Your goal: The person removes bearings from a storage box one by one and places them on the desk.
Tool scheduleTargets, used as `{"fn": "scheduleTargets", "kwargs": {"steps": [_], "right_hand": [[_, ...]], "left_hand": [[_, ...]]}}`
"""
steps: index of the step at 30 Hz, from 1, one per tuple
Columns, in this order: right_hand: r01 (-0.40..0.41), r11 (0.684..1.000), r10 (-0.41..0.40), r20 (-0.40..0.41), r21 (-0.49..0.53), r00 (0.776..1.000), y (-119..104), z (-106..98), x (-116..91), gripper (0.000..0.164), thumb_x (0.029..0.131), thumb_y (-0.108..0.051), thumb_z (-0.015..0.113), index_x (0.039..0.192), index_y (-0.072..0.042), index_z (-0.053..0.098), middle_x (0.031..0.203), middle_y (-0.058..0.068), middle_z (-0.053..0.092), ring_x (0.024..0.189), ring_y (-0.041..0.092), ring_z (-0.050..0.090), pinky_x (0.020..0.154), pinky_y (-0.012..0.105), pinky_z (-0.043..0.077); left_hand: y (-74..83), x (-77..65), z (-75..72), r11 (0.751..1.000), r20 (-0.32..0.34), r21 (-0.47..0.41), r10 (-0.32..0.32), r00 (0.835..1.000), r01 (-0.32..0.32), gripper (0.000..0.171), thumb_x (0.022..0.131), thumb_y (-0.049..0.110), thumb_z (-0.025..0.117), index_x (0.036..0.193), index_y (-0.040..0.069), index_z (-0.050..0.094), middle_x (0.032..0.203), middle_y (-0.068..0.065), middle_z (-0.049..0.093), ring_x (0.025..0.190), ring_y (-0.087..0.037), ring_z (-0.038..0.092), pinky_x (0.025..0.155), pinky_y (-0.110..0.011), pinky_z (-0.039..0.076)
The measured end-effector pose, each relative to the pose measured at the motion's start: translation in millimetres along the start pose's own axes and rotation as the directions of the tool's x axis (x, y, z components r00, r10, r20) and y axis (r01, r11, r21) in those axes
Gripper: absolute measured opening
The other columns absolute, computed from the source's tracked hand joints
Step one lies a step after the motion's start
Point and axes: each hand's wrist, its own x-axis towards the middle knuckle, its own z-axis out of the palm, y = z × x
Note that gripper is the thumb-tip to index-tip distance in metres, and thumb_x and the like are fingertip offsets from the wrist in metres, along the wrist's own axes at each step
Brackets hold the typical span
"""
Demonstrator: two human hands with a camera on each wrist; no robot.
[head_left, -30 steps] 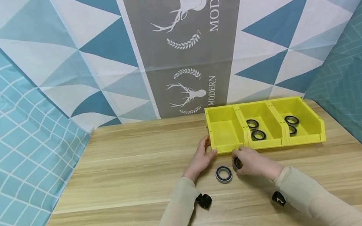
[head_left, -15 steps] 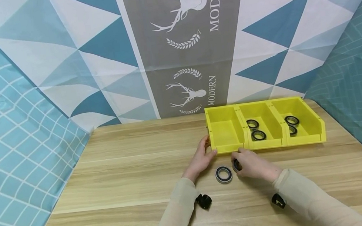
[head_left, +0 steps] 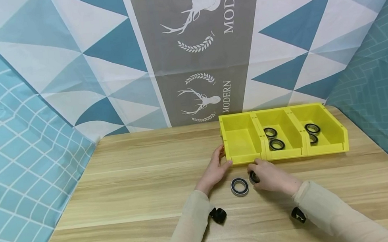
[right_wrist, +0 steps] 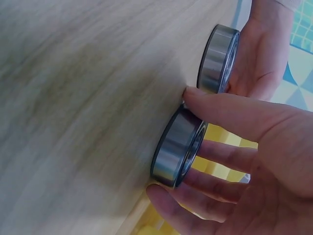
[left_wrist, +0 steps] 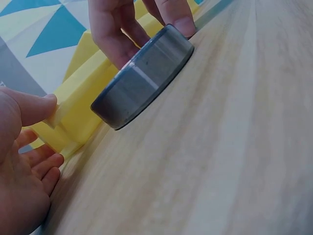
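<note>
My right hand (head_left: 270,176) grips a ball bearing (head_left: 254,177) on the wooden table, just in front of the yellow bins. In the right wrist view the thumb is on one side of this steel ring (right_wrist: 176,149) and a finger at the opposite side. A second bearing (head_left: 239,187), with a black face and a steel outer ring, lies flat to its left. My left hand (head_left: 215,169) holds the left yellow bin (head_left: 244,158) at its front left corner, thumb (left_wrist: 39,108) on the front and the other fingers along the side.
Three yellow bins stand joined in a row at the back right. Two bearings lie in the middle bin (head_left: 285,153), and two more in the right bin (head_left: 327,148). A patterned cloth backdrop (head_left: 201,56) rises behind the wooden table (head_left: 134,191).
</note>
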Motion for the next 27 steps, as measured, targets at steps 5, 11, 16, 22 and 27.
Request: {"fn": "scheduleTargets", "kwargs": {"steps": [5, 11, 16, 22, 27], "right_hand": [[0.006, 1.000, -0.006, -0.009, 0.019, 1.000, 4, -3, -1, 0.039, 0.069, -0.021, 0.076, 0.101, -0.005, 0.061, 0.092, 0.007, 0.056, 0.083, 0.022, 0.057, 0.076, 0.040, 0.051], [-0.050, 0.998, 0.053, -0.129, 0.023, 0.990, 9, -17, 0, 0.017, 0.078, -0.020, 0.067, 0.088, -0.007, 0.063, 0.077, 0.000, 0.058, 0.068, 0.012, 0.053, 0.059, 0.029, 0.047], [-0.112, 0.994, 0.109, -0.236, 0.001, 0.966, 24, -31, 1, 0.006, 0.080, -0.016, 0.061, 0.076, -0.011, 0.060, 0.067, -0.003, 0.053, 0.058, 0.011, 0.047, 0.048, 0.024, 0.039], [-0.162, 0.986, 0.147, -0.310, -0.023, 0.939, 46, -43, 2, 0.008, 0.081, -0.012, 0.057, 0.074, -0.008, 0.059, 0.065, 0.002, 0.052, 0.055, 0.014, 0.046, 0.044, 0.026, 0.037], [-0.214, 0.977, 0.201, -0.311, -0.008, 0.929, 60, -46, 3, 0.010, 0.082, -0.011, 0.055, 0.081, -0.003, 0.060, 0.071, 0.008, 0.055, 0.054, 0.017, 0.046, 0.042, 0.028, 0.038]], "left_hand": [[1.0, 0.1, -0.8, 1.000, 0.003, 0.000, 0.006, 1.000, -0.006, 0.065, 0.090, 0.015, 0.054, 0.144, 0.007, 0.017, 0.143, -0.012, 0.031, 0.130, -0.026, 0.032, 0.112, -0.043, 0.019], [-2.5, 1.9, -0.3, 1.000, -0.004, 0.001, 0.011, 1.000, -0.011, 0.065, 0.090, 0.015, 0.054, 0.144, 0.007, 0.018, 0.143, -0.012, 0.031, 0.130, -0.027, 0.033, 0.112, -0.044, 0.019], [-2.6, 1.9, -0.9, 1.000, -0.003, 0.012, -0.014, 1.000, 0.014, 0.065, 0.090, 0.016, 0.054, 0.144, 0.010, 0.018, 0.143, -0.010, 0.032, 0.130, -0.024, 0.033, 0.112, -0.041, 0.019], [-3.1, 2.5, -0.4, 1.000, 0.001, -0.015, -0.015, 1.000, 0.015, 0.066, 0.090, 0.015, 0.054, 0.144, 0.011, 0.017, 0.144, -0.011, 0.030, 0.131, -0.027, 0.031, 0.112, -0.044, 0.016], [-3.0, 2.4, -0.2, 1.000, 0.002, 0.006, -0.024, 1.000, 0.024, 0.066, 0.090, 0.017, 0.055, 0.144, 0.011, 0.017, 0.143, -0.011, 0.032, 0.131, -0.025, 0.032, 0.112, -0.044, 0.017]]}}
